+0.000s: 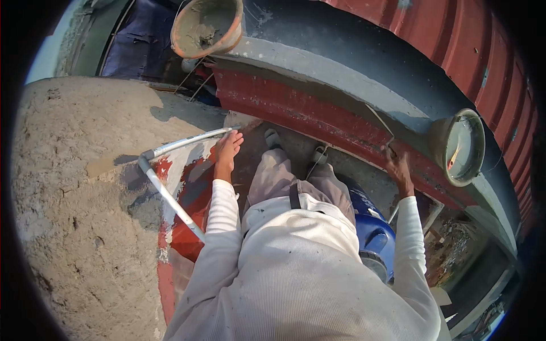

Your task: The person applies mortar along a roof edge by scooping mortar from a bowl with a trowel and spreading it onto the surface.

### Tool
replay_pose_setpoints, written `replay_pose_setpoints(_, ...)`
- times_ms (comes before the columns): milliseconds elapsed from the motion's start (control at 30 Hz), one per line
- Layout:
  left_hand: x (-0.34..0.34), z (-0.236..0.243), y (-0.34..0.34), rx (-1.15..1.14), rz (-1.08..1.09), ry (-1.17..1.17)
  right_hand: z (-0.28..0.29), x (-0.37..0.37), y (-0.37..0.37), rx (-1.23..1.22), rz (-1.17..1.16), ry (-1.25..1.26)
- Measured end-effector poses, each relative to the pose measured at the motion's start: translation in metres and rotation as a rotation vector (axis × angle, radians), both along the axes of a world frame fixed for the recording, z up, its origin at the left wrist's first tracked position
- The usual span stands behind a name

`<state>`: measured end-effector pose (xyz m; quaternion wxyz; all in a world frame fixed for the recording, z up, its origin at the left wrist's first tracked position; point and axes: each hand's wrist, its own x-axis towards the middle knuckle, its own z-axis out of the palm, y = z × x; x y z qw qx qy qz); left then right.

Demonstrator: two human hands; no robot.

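Note:
My left hand [226, 152], fingers straight, is beside a bent white pipe [182, 210] with a grey elbow, along a cement-coated surface; whether it touches the pipe is unclear. My right hand [396, 163] has fingers curled at the end of a thin metal rod [378, 118] against a red ledge [307, 113], seemingly gripping it. Right of it a round pot [478, 148] holds pale grey liquid and a small stick. At the top, an orange-rimmed pot [206, 28] holds grey mortar.
My feet in sandals [273, 139] stand on a narrow concrete floor below the ledge. A blue plastic drum [375, 236] is by my right leg. The rough cement surface [85, 199] fills the left. Red corrugated metal [455, 45] is at upper right, and rubble [449, 250] lies at lower right.

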<state>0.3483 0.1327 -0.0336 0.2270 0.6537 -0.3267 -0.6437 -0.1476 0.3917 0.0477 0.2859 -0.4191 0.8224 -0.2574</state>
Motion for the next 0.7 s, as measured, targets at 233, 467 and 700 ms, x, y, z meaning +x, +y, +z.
replay_pose_setpoints(233,0.000,0.122,-0.167,-0.416,0.305,0.073,0.006,0.093,-0.025,0.047,0.064,0.006)
replay_pose_setpoints(467,0.018,0.168,-0.323,-0.556,0.174,0.003,0.028,0.146,-0.020,-0.008,-0.186,-0.030)
replay_pose_setpoints(700,0.003,0.151,-0.360,-0.411,0.026,0.278,0.066,0.180,-0.057,0.028,-0.294,0.006)
